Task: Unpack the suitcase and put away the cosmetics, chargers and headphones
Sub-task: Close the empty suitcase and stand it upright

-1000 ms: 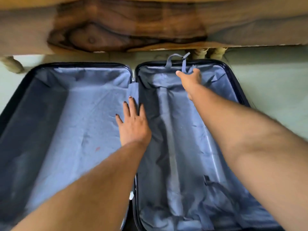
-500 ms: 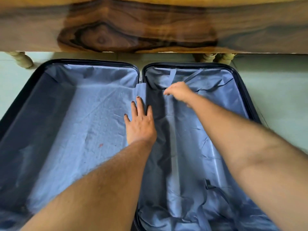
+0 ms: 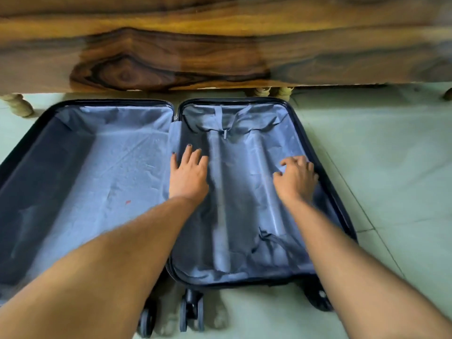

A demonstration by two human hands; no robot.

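A dark suitcase lies open flat on the floor, both halves lined with grey-blue fabric. No cosmetics, chargers or headphones show inside either half. My left hand rests flat on the lining of the right half, just beside the hinge, fingers straight. My right hand lies on the lining near the right wall, its fingers bent and spread, holding nothing that I can see. A loose grey strap hangs from the top of the right half.
A wooden furniture board runs across the top, on turned legs. Pale green floor tiles lie to the right. The suitcase wheels point toward me. A small red spot marks the left lining.
My right hand came back from the strap at the top of the right half to the lining near the right wall. My left hand shifted slightly right across the hinge. The view pulled back.
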